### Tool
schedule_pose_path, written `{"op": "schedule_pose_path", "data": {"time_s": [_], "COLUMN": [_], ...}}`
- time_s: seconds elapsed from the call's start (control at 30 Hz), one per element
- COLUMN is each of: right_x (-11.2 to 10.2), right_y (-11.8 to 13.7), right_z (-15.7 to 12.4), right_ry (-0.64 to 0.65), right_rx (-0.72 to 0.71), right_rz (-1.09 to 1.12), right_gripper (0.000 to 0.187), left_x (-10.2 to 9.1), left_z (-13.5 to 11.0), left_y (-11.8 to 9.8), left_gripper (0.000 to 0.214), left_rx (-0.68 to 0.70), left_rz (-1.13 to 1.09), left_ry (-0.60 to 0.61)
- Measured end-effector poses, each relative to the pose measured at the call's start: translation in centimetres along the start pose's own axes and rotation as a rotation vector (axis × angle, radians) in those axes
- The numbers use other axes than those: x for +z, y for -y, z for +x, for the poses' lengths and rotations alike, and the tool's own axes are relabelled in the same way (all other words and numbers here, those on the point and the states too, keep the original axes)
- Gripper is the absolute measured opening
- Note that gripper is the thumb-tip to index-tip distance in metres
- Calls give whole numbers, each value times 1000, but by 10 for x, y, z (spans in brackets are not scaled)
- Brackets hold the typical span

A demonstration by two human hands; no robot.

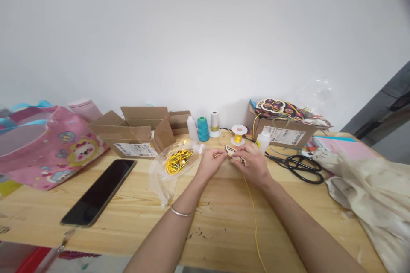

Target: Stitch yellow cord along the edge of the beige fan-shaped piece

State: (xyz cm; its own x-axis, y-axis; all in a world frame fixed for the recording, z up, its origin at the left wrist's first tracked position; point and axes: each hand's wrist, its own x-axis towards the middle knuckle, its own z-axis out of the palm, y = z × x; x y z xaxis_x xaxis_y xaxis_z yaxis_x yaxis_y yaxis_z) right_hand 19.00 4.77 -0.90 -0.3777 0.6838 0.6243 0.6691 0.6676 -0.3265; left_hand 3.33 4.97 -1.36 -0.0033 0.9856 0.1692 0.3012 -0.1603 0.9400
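Note:
My left hand [212, 163] is closed in a pinch, a bit of yellow cord [255, 222] showing at its fingertips. Close beside it, my right hand [252, 163] also pinches the cord, its fingers bent over a small flat piece with a dark-and-white pattern [231, 149]. Part of that piece is covered by the right fingers. From under the right hand the cord trails down the wooden table [221, 230] toward me. Just behind the hands stands a white spool of yellow thread [238, 135].
Black-handled scissors [301, 166] and pale cloth [368, 192] lie right. A bag of yellow cord [177, 162], a phone [99, 192] and a pink bag [60, 149] are left. Behind stand cardboard boxes [136, 134], a teal thread cone [203, 129] and a white bottle [263, 140].

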Motion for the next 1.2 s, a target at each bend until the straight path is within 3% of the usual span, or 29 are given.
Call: {"op": "schedule_pose_path", "data": {"time_s": [0.13,0.27,0.43,0.53,0.63,0.77,1.03,1.2], "right_x": [-2,2,5,5,5,5,9,7], "right_y": [10,11,10,12,11,6,0,1], "right_z": [3,5,3,1,0,-1,-3,-3], "right_ry": [218,241,243,211,81,-63,8,71], "right_rx": [-209,-230,-126,-86,-12,103,182,128], "right_rz": [-227,-383,-341,-186,-65,-25,-66,-18], "right_gripper": [11,17,4,13,27,18,27,14], "left_x": [-3,-2,0,1,2,2,4,3], "left_z": [2,2,0,-1,-2,-3,-3,-3], "left_y": [3,5,3,2,0,-4,2,2], "left_gripper": [19,19,19,18,18,19,22,24], "left_rx": [-4,-21,-16,4,0,1,-21,28], "left_rz": [-54,-59,-13,2,14,3,-42,25], "left_ry": [-11,-26,-18,2,8,16,47,180]}}
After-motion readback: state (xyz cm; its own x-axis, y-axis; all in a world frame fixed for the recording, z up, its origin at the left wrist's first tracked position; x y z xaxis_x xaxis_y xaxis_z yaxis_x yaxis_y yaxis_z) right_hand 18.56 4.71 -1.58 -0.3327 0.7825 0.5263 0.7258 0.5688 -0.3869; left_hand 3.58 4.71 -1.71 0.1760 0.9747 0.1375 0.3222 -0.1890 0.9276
